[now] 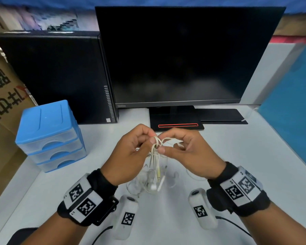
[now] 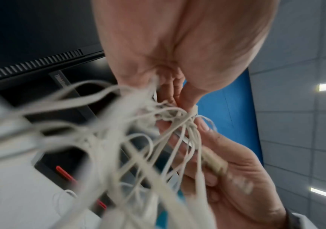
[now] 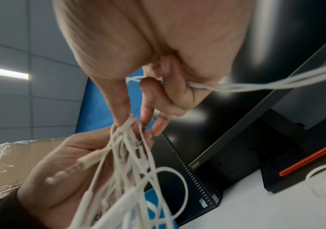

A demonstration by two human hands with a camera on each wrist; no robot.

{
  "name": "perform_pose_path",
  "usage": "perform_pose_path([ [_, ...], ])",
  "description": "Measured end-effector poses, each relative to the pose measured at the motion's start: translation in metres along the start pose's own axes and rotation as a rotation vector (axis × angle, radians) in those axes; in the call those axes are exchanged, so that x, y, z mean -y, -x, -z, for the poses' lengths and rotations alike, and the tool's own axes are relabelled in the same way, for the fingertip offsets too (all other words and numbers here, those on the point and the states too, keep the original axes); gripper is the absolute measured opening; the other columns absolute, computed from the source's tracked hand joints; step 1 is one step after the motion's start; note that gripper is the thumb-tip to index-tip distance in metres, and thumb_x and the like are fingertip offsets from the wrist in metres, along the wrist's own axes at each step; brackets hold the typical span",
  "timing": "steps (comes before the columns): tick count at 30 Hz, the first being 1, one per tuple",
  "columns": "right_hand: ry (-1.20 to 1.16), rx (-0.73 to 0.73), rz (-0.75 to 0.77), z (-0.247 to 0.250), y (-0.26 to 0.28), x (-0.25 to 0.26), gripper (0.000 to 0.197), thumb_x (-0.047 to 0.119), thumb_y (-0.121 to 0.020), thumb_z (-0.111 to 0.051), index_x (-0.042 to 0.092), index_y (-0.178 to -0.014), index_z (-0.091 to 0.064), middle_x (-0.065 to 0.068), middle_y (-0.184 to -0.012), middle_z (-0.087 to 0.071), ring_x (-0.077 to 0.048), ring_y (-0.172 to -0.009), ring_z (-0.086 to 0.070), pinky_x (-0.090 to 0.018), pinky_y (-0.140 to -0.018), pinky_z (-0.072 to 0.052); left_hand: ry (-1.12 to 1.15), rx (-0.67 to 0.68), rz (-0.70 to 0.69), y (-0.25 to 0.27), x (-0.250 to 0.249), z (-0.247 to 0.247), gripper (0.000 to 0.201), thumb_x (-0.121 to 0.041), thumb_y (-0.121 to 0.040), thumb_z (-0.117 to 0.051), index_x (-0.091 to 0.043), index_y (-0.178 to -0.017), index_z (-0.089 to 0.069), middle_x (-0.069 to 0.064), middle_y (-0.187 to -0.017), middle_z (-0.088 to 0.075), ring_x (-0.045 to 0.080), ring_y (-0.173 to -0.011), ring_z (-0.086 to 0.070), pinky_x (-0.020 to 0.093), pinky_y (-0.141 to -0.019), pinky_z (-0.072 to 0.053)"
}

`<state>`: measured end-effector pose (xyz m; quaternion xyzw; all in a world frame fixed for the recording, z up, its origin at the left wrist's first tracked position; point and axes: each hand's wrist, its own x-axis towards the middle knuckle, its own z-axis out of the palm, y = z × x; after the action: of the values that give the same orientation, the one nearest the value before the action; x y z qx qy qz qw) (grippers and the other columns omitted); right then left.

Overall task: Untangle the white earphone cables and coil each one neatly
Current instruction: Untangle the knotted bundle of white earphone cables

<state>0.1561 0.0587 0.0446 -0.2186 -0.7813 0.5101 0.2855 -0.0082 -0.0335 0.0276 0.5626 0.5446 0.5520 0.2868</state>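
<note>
The tangled white earphone cables (image 1: 155,156) hang above the white desk (image 1: 254,156), their knot between your fingertips and the loose ends trailing below. Your left hand (image 1: 131,154) pinches the knot with thumb and forefinger; your right hand (image 1: 189,152) pinches a strand just beside it. Behind stands the black monitor (image 1: 184,55).

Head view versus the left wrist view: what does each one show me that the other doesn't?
Only the head view shows the blue drawer unit, the wristbands, and an earbud hanging low over the white desk.

Only the left wrist view shows the knot close up, pinched at the fingers, plus ceiling lights.

Both show the left hand and right hand holding the tangled white earphone cables before the black monitor.
</note>
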Motion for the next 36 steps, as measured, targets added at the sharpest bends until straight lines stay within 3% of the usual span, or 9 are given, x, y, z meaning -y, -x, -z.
perform_pose_path([
  [3,-0.084,-0.040,-0.011,0.003,-0.002,0.001,0.008,0.002,-0.089,-0.066,0.003,-0.081,-0.065,-0.004,-0.069,-0.061,0.000,-0.053,-0.054,-0.011,-0.057,-0.043,0.029,-0.047,-0.019,-0.001,0.001,0.004,0.009,-0.018,-0.093,-0.053,-0.011,-0.093,-0.059,0.009,-0.088,-0.069,0.028,-0.080,-0.063,0.036,-0.074,-0.051],
  [5,-0.096,-0.039,-0.033,0.008,-0.004,0.001,0.014,0.000,-0.092,-0.062,0.004,-0.079,-0.063,0.006,-0.063,-0.059,0.001,-0.051,-0.050,-0.009,-0.054,-0.040,0.137,-0.077,-0.011,-0.003,0.000,0.007,0.013,-0.015,-0.090,-0.053,-0.003,-0.094,-0.057,0.017,-0.092,-0.068,0.023,-0.080,-0.063,0.029,-0.073,-0.051],
  [10,-0.138,-0.033,-0.091,0.006,-0.004,0.004,0.016,0.001,-0.094,-0.058,0.006,-0.080,-0.063,0.009,-0.064,-0.056,0.000,-0.049,-0.051,-0.010,-0.050,-0.039,0.305,-0.038,0.077,-0.006,-0.005,0.008,0.011,-0.011,-0.087,-0.047,-0.006,-0.093,-0.054,0.004,-0.072,-0.060,0.016,-0.068,-0.053,0.021,-0.065,-0.045],
  [15,-0.318,-0.076,-0.185,0.012,-0.004,0.010,0.011,0.006,-0.094,-0.058,0.007,-0.085,-0.061,-0.003,-0.053,-0.048,-0.006,-0.040,-0.028,-0.014,-0.038,-0.023,0.433,-0.012,0.240,-0.002,0.000,0.006,0.025,-0.019,-0.088,-0.040,-0.006,-0.088,-0.062,0.003,-0.063,-0.043,0.021,-0.064,-0.040,0.035,-0.070,-0.036],
  [22,-0.345,-0.095,-0.132,0.014,-0.002,0.014,0.014,0.007,-0.095,-0.054,0.001,-0.088,-0.065,-0.012,-0.072,-0.067,-0.008,-0.038,-0.023,-0.017,-0.038,-0.017,0.631,0.077,0.391,0.001,-0.002,-0.003,0.043,-0.038,-0.081,-0.038,-0.002,-0.071,-0.060,0.008,-0.060,-0.032,0.020,-0.048,-0.037,0.029,-0.048,-0.033],
  [27,-0.288,-0.261,-0.061,0.018,-0.004,0.016,0.017,0.007,-0.097,-0.053,0.004,-0.083,-0.064,-0.012,-0.083,-0.071,-0.007,-0.039,-0.028,-0.013,-0.040,-0.027,0.425,0.131,0.386,0.002,0.005,0.000,0.022,-0.031,-0.077,-0.070,-0.011,-0.081,-0.062,0.002,-0.067,-0.046,0.012,-0.049,-0.041,0.019,-0.039,-0.027],
  [30,-0.291,-0.346,-0.016,0.020,-0.004,0.018,0.019,0.007,-0.098,-0.051,0.006,-0.082,-0.061,-0.016,-0.086,-0.072,-0.010,-0.040,-0.035,-0.014,-0.040,-0.030,0.363,0.094,0.353,0.000,0.007,0.000,0.013,-0.021,-0.080,-0.073,-0.010,-0.083,-0.066,-0.001,-0.070,-0.059,0.010,-0.056,-0.049,0.018,-0.045,-0.037],
  [33,-0.336,-0.337,-0.048,0.020,-0.003,0.018,0.023,0.010,-0.101,-0.047,0.012,-0.079,-0.056,-0.013,-0.094,-0.075,-0.016,-0.044,-0.049,-0.017,-0.039,-0.025,0.436,0.033,0.325,-0.002,0.007,0.002,0.014,-0.021,-0.081,-0.068,-0.008,-0.084,-0.072,0.004,-0.081,-0.072,0.013,-0.072,-0.065,0.020,-0.066,-0.053],
  [36,-0.476,-0.296,-0.123,0.022,-0.005,0.016,0.024,0.013,-0.103,-0.041,0.013,-0.081,-0.051,-0.013,-0.092,-0.075,-0.018,-0.048,-0.056,-0.019,-0.037,-0.018,0.475,0.020,0.314,-0.003,0.005,0.004,0.017,-0.023,-0.080,-0.062,-0.015,-0.084,-0.077,0.007,-0.085,-0.073,0.022,-0.085,-0.067,0.029,-0.078,-0.053],
])
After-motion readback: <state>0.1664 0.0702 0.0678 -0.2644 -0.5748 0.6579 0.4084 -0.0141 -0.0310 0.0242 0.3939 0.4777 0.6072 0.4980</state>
